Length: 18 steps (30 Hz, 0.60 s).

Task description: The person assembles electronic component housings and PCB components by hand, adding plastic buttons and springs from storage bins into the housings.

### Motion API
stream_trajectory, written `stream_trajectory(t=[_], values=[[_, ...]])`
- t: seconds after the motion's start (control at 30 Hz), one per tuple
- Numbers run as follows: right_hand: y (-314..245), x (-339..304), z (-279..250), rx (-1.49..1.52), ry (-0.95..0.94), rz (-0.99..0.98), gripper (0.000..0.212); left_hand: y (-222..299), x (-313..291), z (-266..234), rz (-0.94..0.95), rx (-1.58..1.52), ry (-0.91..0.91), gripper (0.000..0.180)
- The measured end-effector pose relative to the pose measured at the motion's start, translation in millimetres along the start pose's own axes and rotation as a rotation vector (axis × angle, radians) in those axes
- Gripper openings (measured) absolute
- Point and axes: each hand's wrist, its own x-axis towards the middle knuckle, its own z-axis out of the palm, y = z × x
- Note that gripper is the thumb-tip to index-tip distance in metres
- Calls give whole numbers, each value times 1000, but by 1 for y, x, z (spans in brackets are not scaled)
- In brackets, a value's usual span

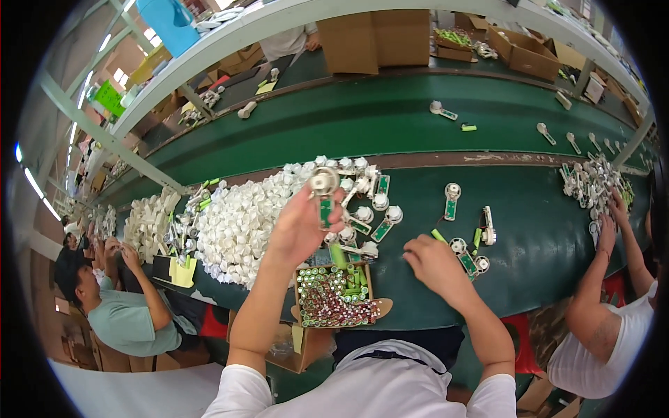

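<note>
My left hand (298,226) is raised over the bench, closed around a white handheld part (324,182) with a round head and a green circuit board. Lower and to the right, my right hand (439,270) hovers with fingers curled together; what they hold, if anything, is hidden. Beside it lie round-headed parts (458,245) with green boards and a green battery (477,237). Another such part (451,202) lies farther back. Between my arms stands a box (298,301) packed with green batteries with thin wires. Several boarded parts (387,223) lie beyond my left hand.
A big heap of white caps (240,219) covers the bench to the left. Behind runs a green conveyor belt (334,115) carrying scattered parts. A co-worker (606,327) sits at the right by a pile of parts (598,187); another person (125,313) works at the left.
</note>
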Motion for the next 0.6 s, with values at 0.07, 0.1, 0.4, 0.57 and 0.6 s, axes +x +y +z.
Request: stream_trajectory(t=[0.07,0.1,0.4,0.57,0.6], values=[[-16,7,11,-75,-116,-48,16,19,-23,-11,70,-125,47,41],[-24,10,16,-29,-163,-57,15,27,-36,-22,160,-22,123,39],[-78,137,110,43,-256,-502,22,48,-136,-47,480,264,506,25],[-87,178,206,-86,-358,-574,24,29,-158,-62,454,256,536,29],[-83,181,215,-129,-372,-575,22,28,-156,-63,447,259,523,29]])
